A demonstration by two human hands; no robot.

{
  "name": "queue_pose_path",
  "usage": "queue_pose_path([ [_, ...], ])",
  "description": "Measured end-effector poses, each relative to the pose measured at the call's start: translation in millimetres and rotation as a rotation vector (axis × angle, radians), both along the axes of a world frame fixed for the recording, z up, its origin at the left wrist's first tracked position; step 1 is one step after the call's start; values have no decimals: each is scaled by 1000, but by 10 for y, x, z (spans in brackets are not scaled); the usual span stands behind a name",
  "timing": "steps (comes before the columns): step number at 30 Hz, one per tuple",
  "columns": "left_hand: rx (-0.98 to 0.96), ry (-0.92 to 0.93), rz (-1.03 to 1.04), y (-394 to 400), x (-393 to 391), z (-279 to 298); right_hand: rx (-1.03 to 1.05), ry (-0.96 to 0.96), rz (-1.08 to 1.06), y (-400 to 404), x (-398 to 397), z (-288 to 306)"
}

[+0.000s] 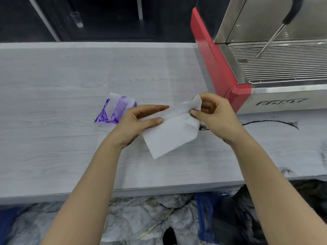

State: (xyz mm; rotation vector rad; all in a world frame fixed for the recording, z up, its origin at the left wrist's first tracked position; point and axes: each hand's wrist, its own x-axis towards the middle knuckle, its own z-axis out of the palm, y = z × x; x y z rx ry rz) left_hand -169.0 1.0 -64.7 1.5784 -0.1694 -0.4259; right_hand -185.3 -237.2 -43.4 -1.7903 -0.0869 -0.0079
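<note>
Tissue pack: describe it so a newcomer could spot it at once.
On the pale wood-grain counter, left of the red-sided coffee machine, the tissue pack lies just beyond the left hand. It alone is purple, unlike the plain white tissue held beside it.

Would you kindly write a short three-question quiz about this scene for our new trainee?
1. True or false: the left hand and the right hand both hold the white tissue.
2. Where does the purple tissue pack lie? A. on the counter, beyond the left hand; B. under the white tissue; C. in the right hand.
3. Fill in: the coffee machine has a ___ side panel.
Key: 1 true; 2 A; 3 red.
</note>
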Motion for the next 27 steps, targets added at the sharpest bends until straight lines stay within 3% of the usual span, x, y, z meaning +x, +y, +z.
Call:
queue_pose_path([
  [4,236,-224,126,-30,233,4,-155,-99,-86,140,269,-105],
  [8,447,-576,184,-102,605,-163,-349,-275,-172,283,620,-258],
  [11,717,-758,62,-146,779,-377,-619,-391,-39,262,835,-439],
  [14,894,-763,-80,-167,738,-501,-912,-359,193,201,919,-596],
  [18,950,-822,-83,-77,615,-629,-990,-349,368,114,779,-648],
  [23,874,-927,-29,-4,608,-701,-948,-462,369,51,703,-737],
  [27,765,-871,-103,0,445,-666,-864,-443,391,21,607,-712],
])
